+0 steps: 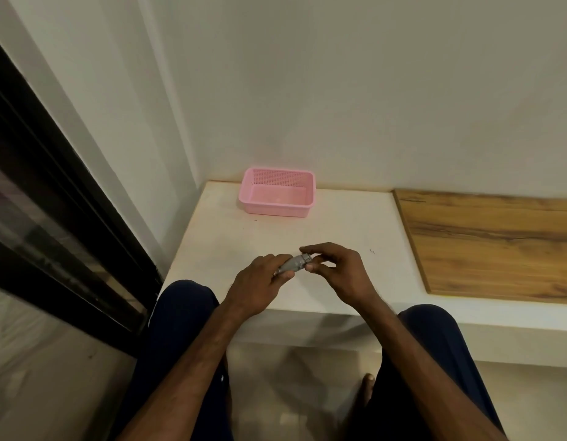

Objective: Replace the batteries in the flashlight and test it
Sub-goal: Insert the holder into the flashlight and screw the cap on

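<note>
Sitting at a white ledge (339, 230) set into the corner of the room, the person is resting both forearms over dark-trousered knees, with the ledge's near edge running just under the wrists. Beside the ledge's bare white part, a wood-grain panel (492, 243) is lying flat along its right side, reaching back to the wall. Off to the left, a dark-framed window (53, 202) is slanting down the wall. Towards the back of the ledge, close to the corner, a pink perforated plastic basket (277, 192) is standing upright, well apart from the hands; nothing is showing inside it.

Above the ledge's front part, the 2 hands are meeting around a small grey flashlight (293, 264). The left hand (260, 284) is wrapping its fingers around the barrel, hiding most of it. The right hand (338, 272) is pinching the exposed end, thumb below and forefinger above, with the remaining fingers curled loosely. The flashlight is lying tilted, its right end slightly higher. Whether that end is the head or the tail cap I cannot tell.
</note>
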